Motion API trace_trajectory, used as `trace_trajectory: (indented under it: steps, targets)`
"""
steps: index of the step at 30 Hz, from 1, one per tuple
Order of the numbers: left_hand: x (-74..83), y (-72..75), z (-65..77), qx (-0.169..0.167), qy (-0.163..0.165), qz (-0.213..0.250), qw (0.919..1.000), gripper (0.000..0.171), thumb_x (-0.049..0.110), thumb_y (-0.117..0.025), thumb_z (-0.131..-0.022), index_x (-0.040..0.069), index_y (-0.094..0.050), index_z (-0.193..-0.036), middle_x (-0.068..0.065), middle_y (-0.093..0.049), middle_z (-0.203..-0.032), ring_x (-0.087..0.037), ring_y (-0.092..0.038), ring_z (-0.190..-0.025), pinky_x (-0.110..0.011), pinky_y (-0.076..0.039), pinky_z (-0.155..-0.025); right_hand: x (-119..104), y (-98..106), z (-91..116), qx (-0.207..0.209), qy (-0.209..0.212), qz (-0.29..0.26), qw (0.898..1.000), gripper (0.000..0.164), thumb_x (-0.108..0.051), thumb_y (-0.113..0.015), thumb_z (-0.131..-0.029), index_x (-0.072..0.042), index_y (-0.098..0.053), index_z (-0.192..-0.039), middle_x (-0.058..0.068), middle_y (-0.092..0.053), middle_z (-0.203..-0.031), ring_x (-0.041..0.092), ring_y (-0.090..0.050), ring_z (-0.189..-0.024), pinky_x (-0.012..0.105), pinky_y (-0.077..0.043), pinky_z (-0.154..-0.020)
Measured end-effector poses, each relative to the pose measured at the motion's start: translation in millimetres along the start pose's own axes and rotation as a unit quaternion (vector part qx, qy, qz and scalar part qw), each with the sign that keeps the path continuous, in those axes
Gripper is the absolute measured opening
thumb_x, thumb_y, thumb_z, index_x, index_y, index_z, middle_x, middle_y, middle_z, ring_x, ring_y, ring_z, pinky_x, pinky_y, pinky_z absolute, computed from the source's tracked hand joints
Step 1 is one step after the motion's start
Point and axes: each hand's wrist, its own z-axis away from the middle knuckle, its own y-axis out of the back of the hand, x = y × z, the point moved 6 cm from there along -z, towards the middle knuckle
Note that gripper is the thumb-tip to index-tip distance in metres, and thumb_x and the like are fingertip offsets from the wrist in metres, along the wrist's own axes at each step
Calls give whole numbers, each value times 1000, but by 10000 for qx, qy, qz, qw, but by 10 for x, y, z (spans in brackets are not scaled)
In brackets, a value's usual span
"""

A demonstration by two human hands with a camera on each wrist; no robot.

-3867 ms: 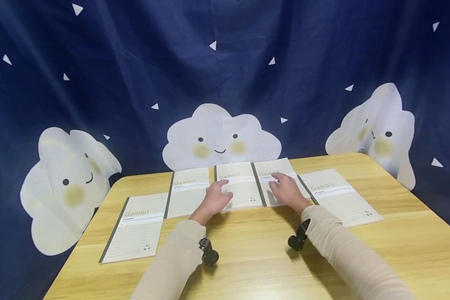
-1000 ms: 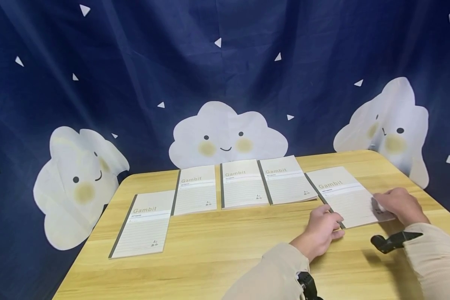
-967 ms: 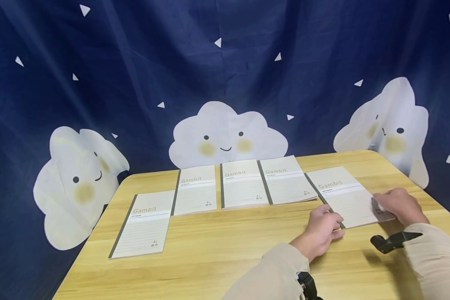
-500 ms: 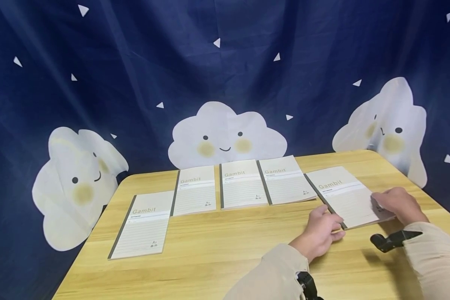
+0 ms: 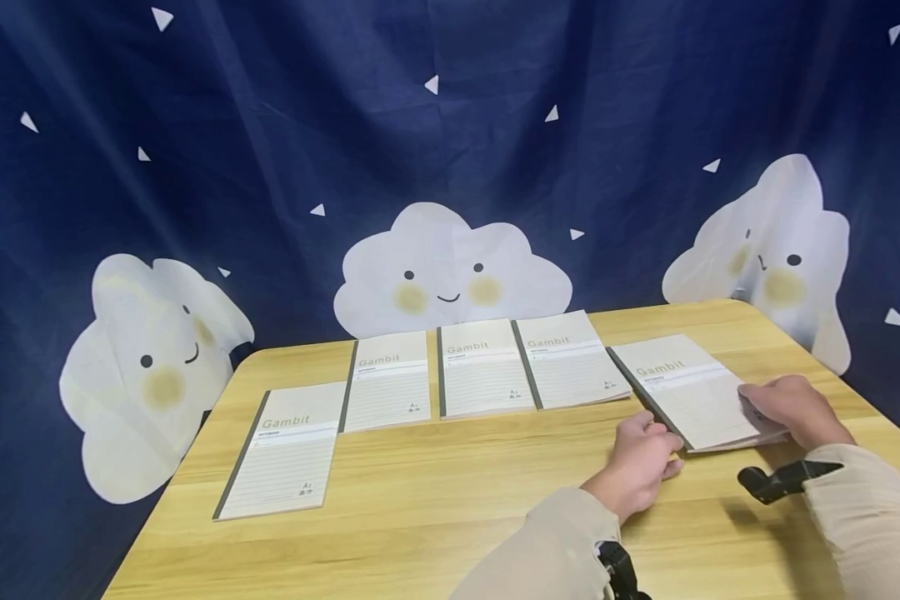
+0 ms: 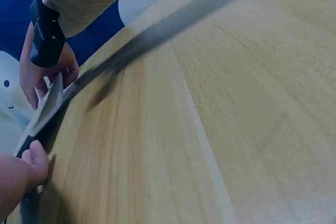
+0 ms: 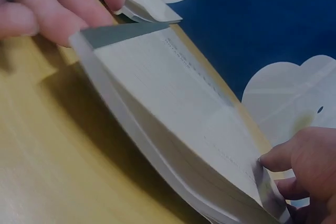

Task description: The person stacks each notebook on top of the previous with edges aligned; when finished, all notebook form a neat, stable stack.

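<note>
A white "Gambit" notebook with a dark spine lies angled at the right end of the row. My right hand pinches its lower right corner, thumb on the cover and fingers beneath. At the near end of the spine is my left hand, its fingers loosely bent and right at the edge. In the right wrist view the notebook bows slightly, its near edge raised over a shadow and its pages parting. The left wrist view shows this notebook edge-on between both hands.
Several matching notebooks lie flat to the left, among them one beside the left hand, a middle one and a far-left one set nearer. The wooden table ends at a dark blue curtain with cloud faces.
Both hands have moved from over the middle notebooks to the rightmost one. Over the last second, its right corner has lifted slightly in the right hand, while the left hand stays at the spine.
</note>
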Motion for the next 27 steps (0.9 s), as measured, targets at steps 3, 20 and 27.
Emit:
trace_trajectory:
  steps: [3, 20, 27]
  targets:
    - [8, 1, -16, 214, -111, -1, 9997, 61, -20, -52, -71, -10, -45, -131, -17, -53, -111, -21, -54, -78, -17, -42, -49, -8, -6, -1, 70, 39, -61, 9999, 48, -35, -48, -90, 11, -63, -90, 18, -56, -83, 25, -50, -75, 26, -38, -61]
    - [-46, -48, -98, 536, -63, 79, 9985, 44, -21, -58, -74, -3, -52, -113, -16, -52, -83, -21, -57, -60, -32, -57, -61, 10, -13, -2, -87, -85, -63, 9999, 45, -35, -43, -92, 5, -58, -76, 19, -53, -82, 29, -49, -78, 28, -37, -64]
    - [-12, -79, -128, 565, -225, 266, 9978, 42, -24, -54, -74, -4, -50, -111, -17, -52, -84, -25, -60, -68, -35, -58, -66, 48, -34, -10, 171, -232, -603, 9978, 47, -33, -48, -91, 13, -55, -93, 25, -52, -93, 31, -50, -83, 27, -39, -66]
